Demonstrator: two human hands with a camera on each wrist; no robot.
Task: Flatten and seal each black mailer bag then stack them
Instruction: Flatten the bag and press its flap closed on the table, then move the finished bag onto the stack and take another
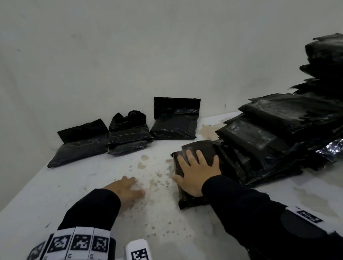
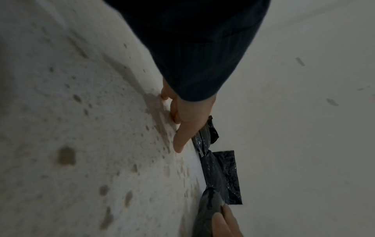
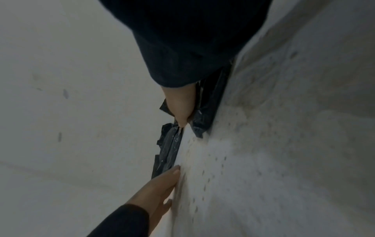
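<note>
My right hand (image 1: 196,167) lies flat, fingers spread, pressing on a black mailer bag (image 1: 204,147) at the table's right centre. In the right wrist view the right hand (image 3: 180,110) rests on that bag (image 3: 207,115). Left of it, my left hand (image 1: 128,187) lies flat on the bare stained table (image 1: 33,206) and holds nothing; the left wrist view shows the left hand (image 2: 182,121) with fingers touching the surface. Three black bags with upright flaps stand along the back wall: left (image 1: 79,145), middle (image 1: 129,136), right (image 1: 176,122).
A slanted row of flat black mailers (image 1: 277,127) lies just right of the pressed bag, touching it. Behind it a taller black pile (image 1: 338,60) rises at the far right. A silvery wrapper (image 1: 336,148) lies by the row. A white wall closes the back.
</note>
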